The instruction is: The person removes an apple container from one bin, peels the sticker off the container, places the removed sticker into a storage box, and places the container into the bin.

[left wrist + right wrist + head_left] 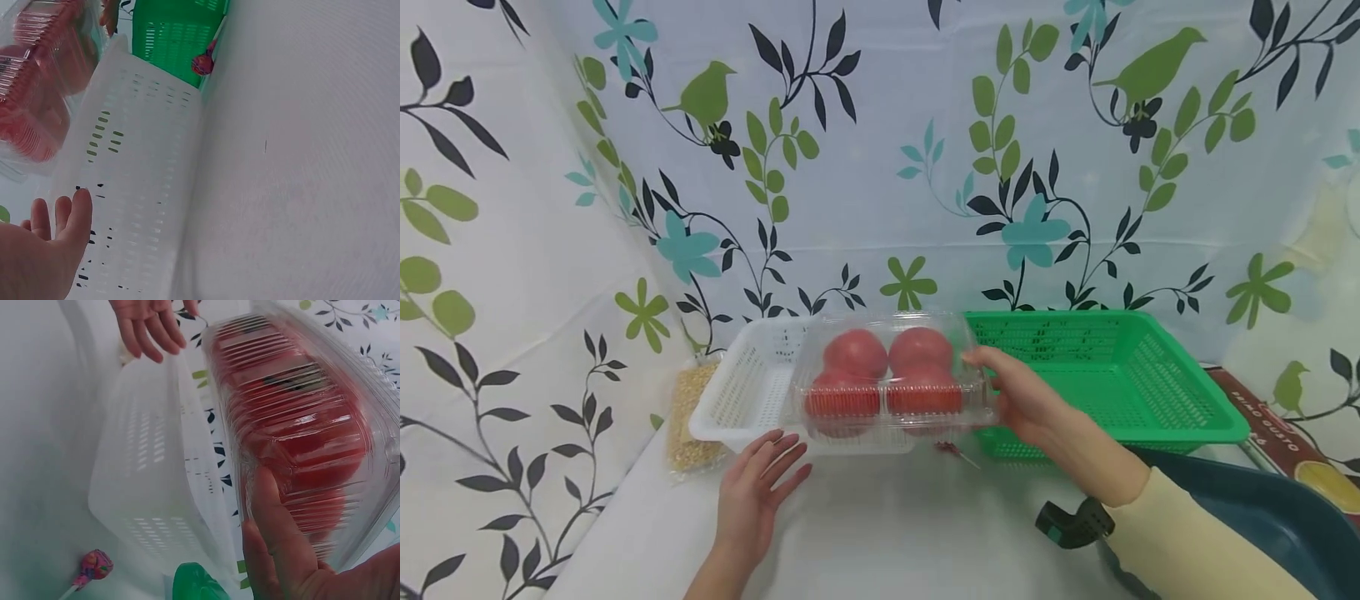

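Observation:
My right hand (1026, 392) grips the right end of a clear plastic clamshell box (883, 417) with several red tomatoes (921, 354) inside. The box is held up over the white basket (745, 392), with its ribbed side toward me. In the right wrist view, fingers (275, 512) press along the ribbed wall of the box. My left hand (756, 496) is held with fingers spread at the front of the white basket, apart from the box. Nothing is in it. Whether its fingertips touch the basket, I cannot tell.
A green basket (1180, 392) stands right of the white one. A wrapped lollipop (94, 565) lies on the white table (910, 525) before them. A bag of yellowish grains (688, 417) is at the left. A dark blue basin (1247, 517) and a brown packet (1285, 433) are at right.

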`<state>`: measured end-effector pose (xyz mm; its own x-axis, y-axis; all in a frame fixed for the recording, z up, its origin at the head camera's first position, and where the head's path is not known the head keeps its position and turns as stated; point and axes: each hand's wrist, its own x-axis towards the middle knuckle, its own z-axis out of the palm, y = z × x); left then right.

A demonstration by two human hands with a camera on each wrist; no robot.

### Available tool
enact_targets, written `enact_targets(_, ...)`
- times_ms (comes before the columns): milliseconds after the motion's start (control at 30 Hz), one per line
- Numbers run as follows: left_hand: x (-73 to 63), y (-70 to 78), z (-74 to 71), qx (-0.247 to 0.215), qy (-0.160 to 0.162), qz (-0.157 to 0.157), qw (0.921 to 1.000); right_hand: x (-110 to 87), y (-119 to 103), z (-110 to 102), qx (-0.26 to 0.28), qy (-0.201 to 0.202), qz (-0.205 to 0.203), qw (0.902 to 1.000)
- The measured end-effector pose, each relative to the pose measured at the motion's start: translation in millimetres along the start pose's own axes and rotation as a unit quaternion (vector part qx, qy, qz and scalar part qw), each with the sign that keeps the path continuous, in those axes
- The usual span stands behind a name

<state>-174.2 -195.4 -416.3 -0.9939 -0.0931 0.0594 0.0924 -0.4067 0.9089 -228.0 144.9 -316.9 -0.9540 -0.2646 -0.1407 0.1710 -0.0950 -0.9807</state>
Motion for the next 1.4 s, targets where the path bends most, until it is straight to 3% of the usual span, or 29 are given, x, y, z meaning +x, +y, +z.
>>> enact_targets(233,4.7,-0.1,-1.8,-0.018,0.078,-0.032,0.9962,26.5,-4,5,0.011,0.006,-0.003,0.9999)
enact_targets(533,9.8,-6.3,-10.6,-0.040,0.103,-0.031,0.9934,61.2,-6,18,0.018,0.024,0.020,0.9994)
enact_targets(967,17.0,-6.4,-23.3,-0.069,0.091,-0.034,0.9929,109.0,-1,35,-0.026,0.024,0.047,0.9983)
enact_targets(1400,25.0,1.0,-27.6,-0.086,0.079,-0.074,0.9904,129.3,-3,50,-0.020,0.052,0.046,0.9974)
